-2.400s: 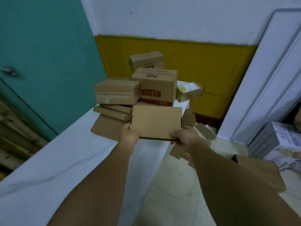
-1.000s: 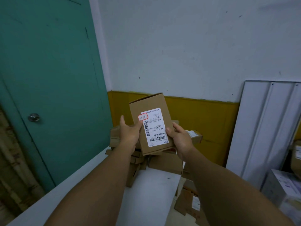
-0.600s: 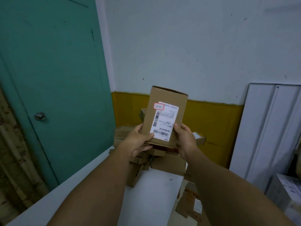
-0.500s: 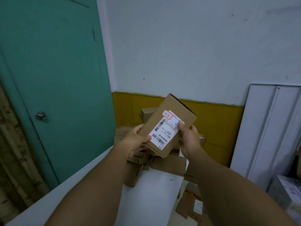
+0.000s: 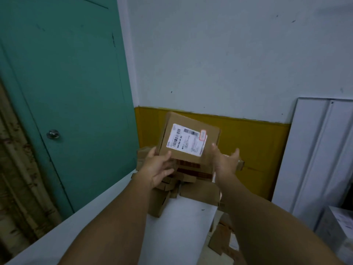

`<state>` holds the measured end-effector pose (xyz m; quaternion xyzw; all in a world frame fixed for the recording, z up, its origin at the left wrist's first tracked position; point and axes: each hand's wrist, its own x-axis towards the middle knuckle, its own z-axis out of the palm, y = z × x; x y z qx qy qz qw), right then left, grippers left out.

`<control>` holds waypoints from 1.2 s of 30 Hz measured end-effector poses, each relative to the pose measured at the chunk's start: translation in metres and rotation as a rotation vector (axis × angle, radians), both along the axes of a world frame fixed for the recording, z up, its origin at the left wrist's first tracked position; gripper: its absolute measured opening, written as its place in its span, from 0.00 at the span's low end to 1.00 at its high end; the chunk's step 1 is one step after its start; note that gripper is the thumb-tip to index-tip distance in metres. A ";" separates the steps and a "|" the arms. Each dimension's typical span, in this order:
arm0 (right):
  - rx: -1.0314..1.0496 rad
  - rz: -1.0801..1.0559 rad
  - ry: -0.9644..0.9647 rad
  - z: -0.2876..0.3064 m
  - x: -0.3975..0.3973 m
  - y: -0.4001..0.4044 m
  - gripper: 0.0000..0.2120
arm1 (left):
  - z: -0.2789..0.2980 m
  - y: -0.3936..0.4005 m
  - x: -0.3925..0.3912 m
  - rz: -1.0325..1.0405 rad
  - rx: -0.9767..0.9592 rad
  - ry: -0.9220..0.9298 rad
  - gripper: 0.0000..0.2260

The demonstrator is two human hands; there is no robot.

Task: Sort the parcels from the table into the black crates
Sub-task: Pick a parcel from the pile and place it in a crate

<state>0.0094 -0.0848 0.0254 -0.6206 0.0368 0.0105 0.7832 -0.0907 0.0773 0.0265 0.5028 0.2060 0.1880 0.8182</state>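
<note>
Brown labelled cardboard parcel (image 5: 188,141) turned sideways since earlier; left hand (image 5: 159,166) grips it, right hand (image 5: 224,161) spread; table pile (image 5: 183,180) unsorted

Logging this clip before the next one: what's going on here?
A person is holding up a cardboard parcel with its shipping label facing the camera. The left hand grips its lower left corner; the right hand is open beside its right edge, and whether it touches is unclear. More parcels are piled on the white table behind. No black crate is in view.
</note>
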 end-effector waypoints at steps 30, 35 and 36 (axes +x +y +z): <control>-0.123 0.494 -0.200 0.022 -0.039 0.084 0.17 | 0.028 0.018 -0.039 0.556 0.383 0.124 0.19; -0.152 0.642 -0.249 0.021 -0.092 0.130 0.15 | 0.019 0.046 -0.105 0.784 0.364 0.180 0.19; -0.143 0.693 -0.269 0.020 -0.105 0.138 0.15 | 0.019 0.051 -0.120 0.817 0.347 0.185 0.19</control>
